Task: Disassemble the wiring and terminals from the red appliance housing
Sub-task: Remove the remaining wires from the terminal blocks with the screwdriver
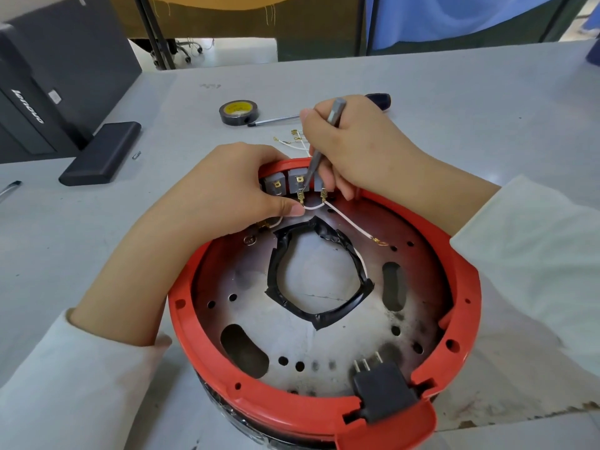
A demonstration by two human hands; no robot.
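Observation:
The round red appliance housing [464, 287] lies upside down on the table, its metal base plate [292, 332] facing me. At its far rim sit grey switch blocks [293, 181] with brass terminals. My left hand [227, 186] pinches a white wire [313, 206] close to the middle terminal. My right hand [357, 147] grips a thin grey metal tool [324, 138], its tip down at that middle terminal. A second white wire [350, 224] runs from the right-hand terminal to a loose ring lug on the plate.
Loose white wires with brass terminals [297, 141] lie beyond the housing. Behind them are a roll of black tape [239, 112], a pen [274, 120] and a dark tool handle [380, 99]. A black box [100, 154] and a computer case [42, 92] stand at the left.

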